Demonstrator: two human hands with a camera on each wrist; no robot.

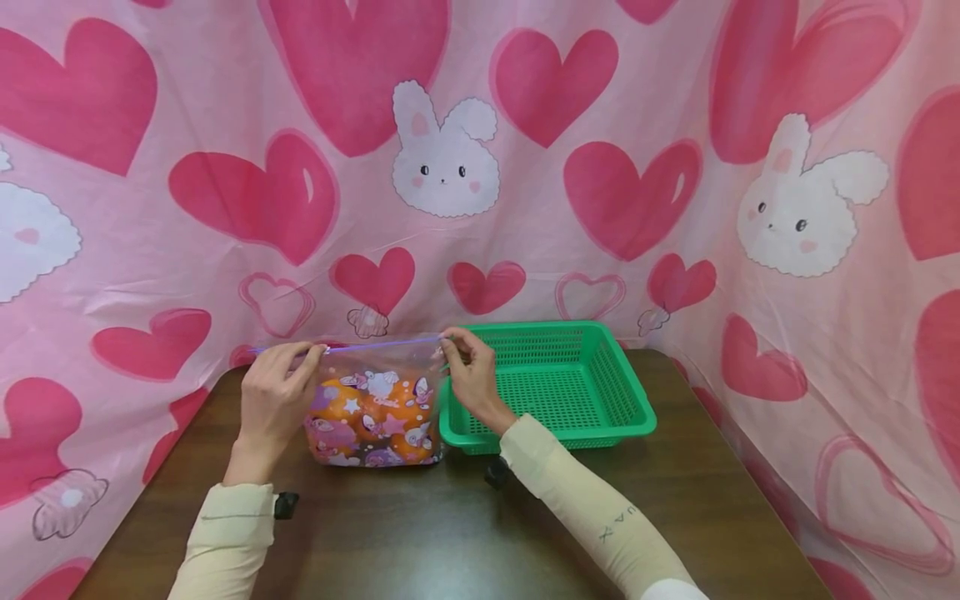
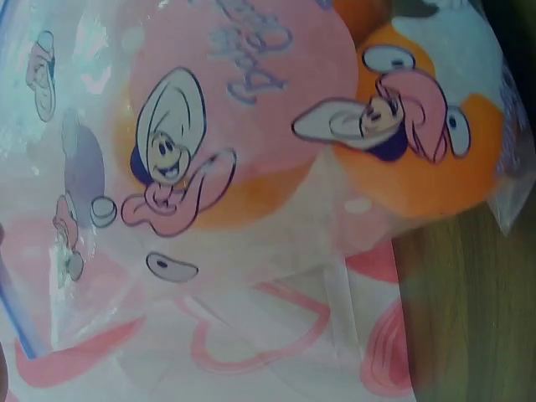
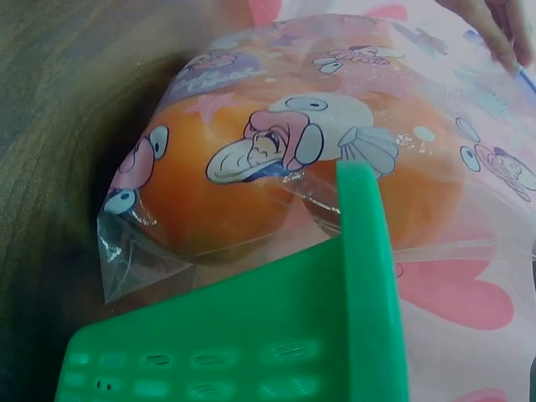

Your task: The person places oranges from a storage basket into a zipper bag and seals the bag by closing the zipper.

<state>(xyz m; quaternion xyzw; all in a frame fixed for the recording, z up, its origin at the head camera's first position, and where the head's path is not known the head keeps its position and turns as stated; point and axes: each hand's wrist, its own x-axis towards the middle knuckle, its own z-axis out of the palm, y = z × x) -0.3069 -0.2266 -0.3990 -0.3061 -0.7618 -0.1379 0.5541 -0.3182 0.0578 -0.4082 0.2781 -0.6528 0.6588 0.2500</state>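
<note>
A clear zip bag (image 1: 375, 425) printed with cartoon characters and stars stands upright on the table, with several oranges (image 3: 209, 209) showing through its film. Along its top runs a purple zip strip (image 1: 382, 342). My left hand (image 1: 274, 387) pinches this strip toward the left end, thumb and fingers together. At the strip's right end, my right hand (image 1: 474, 375) pinches the top corner of the bag. The strip is stretched nearly straight between both hands. In the left wrist view the bag's printed side fills most of the picture, and the left hand is almost wholly out of frame.
A green plastic basket (image 1: 645, 417) with perforated walls stands right beside the bag, under the right forearm. Both rest on a dark brown wooden table (image 1: 390, 533). A pink curtain (image 1: 525, 233) with hearts and rabbits hangs behind and around the table.
</note>
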